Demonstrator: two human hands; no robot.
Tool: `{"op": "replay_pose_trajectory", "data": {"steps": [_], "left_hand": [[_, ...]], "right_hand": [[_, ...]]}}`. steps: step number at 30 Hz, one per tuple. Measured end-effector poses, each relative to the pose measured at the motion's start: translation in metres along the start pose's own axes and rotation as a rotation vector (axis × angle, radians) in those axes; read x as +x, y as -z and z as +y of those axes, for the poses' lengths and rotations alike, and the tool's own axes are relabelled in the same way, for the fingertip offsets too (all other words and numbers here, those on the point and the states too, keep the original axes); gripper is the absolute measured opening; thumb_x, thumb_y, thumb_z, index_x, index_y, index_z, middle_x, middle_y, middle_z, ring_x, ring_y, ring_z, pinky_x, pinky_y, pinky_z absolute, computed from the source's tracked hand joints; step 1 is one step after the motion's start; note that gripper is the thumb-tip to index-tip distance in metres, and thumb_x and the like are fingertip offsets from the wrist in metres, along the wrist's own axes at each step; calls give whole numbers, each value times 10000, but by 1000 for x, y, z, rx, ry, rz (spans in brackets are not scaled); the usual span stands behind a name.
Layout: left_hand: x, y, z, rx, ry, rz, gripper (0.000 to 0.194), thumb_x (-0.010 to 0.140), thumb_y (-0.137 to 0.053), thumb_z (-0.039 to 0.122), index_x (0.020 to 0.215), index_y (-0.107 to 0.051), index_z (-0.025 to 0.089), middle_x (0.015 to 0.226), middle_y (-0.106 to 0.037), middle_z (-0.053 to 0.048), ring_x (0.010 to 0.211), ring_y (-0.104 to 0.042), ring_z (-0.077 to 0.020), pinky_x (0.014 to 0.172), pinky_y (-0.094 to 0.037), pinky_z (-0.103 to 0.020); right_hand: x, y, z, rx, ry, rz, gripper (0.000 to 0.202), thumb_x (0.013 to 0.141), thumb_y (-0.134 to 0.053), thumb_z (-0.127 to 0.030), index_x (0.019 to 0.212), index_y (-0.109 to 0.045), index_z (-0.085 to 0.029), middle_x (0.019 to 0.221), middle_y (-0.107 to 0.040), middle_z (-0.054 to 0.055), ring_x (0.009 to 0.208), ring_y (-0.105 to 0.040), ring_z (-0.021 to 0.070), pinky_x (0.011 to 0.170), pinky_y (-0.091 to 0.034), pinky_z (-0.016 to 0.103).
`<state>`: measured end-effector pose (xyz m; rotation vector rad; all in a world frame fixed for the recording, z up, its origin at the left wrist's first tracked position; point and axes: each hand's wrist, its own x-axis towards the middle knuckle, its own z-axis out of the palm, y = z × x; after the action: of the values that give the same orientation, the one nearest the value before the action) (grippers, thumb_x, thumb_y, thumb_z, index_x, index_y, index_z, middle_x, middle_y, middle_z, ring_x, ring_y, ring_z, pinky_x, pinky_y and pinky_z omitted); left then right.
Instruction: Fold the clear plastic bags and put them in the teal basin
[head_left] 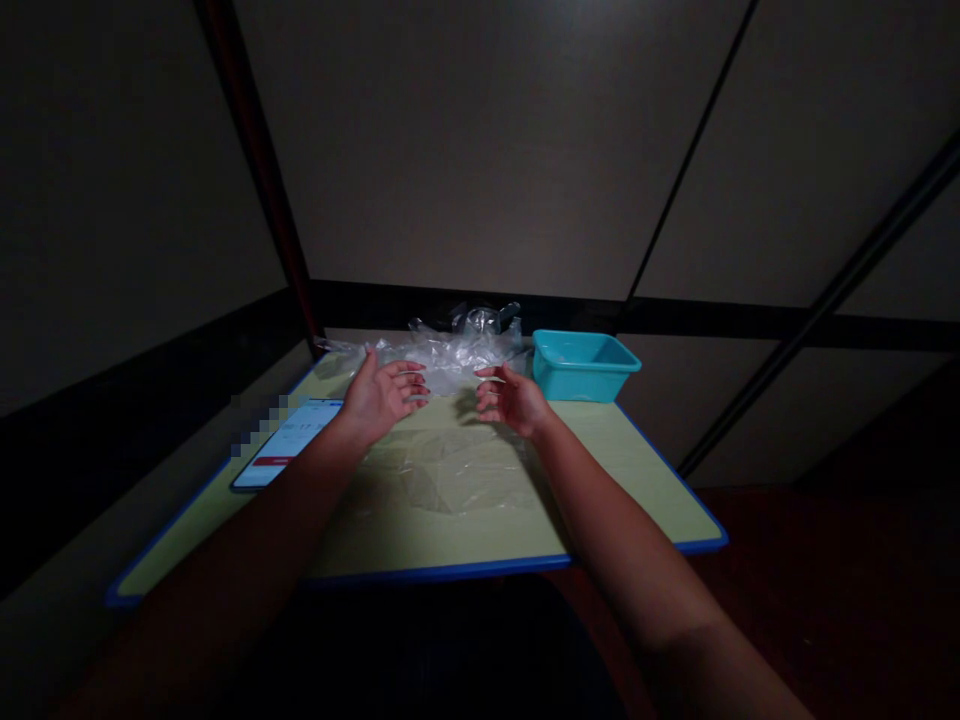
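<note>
My left hand is raised over the table with its fingers apart and nothing in it. Facing it from the right, my right hand has its fingers spread and slightly curled, also holding nothing. Crumpled clear plastic lies along the table's far edge, just beyond both hands. A flat, thin clear plastic sheet rests on the tabletop nearer to me, below the hands. To the right of my right hand stands a turquoise basket.
The yellow-green table has a blue edge. A phone with a lit screen lies at its left side, partly behind my left forearm. Panelled walls stand close behind the table and on its left.
</note>
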<state>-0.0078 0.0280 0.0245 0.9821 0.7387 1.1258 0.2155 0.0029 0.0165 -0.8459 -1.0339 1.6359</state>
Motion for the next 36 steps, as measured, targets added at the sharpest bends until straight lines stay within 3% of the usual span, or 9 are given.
{"op": "replay_pose_trajectory", "data": {"steps": [6,11,18,23,26,29,32,36], "left_hand": [[4,6,-11,162,342,-119,651,913,-153,564,769,-607,119,601,-608,-93,533,-583,-189,528,-472,-305],[9,11,-18,221,408,-62,676,908,-148,578,736,-609,114,593,-626,-114,535,-605,-196,571,-505,-320],[12,15,-16,128,286,18,673,910,-129,577,760,-594,114,545,-578,-67,458,-567,-174,458,-450,-275],[14,17,-20,185,317,30,663,917,-135,563,745,-590,112,543,-586,-90,480,-580,-188,504,-471,-294],[14,16,-20,182,296,51,647,919,-152,557,738,-588,115,539,-583,-86,476,-576,-186,497,-467,-292],[13,15,-15,114,202,116,646,915,-154,571,723,-580,126,511,-549,-54,433,-538,-161,446,-427,-261],[14,16,-8,2,81,187,649,897,-170,611,698,-568,139,496,-513,-25,405,-492,-135,403,-370,-230],[14,19,-2,-111,-36,249,636,909,-152,585,650,-539,151,476,-470,-7,379,-435,-119,374,-302,-219]], "right_hand": [[7,8,5,-398,-389,67,445,976,-203,-387,797,-526,-140,517,-556,11,433,-565,132,481,-500,261],[7,10,3,-560,-412,92,414,980,-218,-388,837,-515,-136,493,-579,18,390,-562,130,393,-443,212],[1,11,-4,-492,-244,131,409,971,-242,-423,855,-522,-149,500,-571,-1,387,-563,124,420,-472,232],[4,14,1,-805,-317,203,425,967,-252,-418,804,-534,-145,495,-588,52,412,-585,161,427,-472,259],[6,21,1,-927,-238,306,386,957,-300,-414,796,-532,-152,435,-530,27,354,-526,155,384,-426,255],[6,21,2,-964,-134,329,329,940,-375,-410,800,-535,-158,469,-516,-1,333,-473,113,376,-375,223],[3,10,5,-1003,24,239,272,916,-443,-375,782,-537,-158,541,-537,-8,368,-464,89,400,-350,207],[-4,-11,18,-1044,249,9,219,886,-476,-319,751,-528,-155,592,-549,-13,501,-498,97,492,-362,204]]}}
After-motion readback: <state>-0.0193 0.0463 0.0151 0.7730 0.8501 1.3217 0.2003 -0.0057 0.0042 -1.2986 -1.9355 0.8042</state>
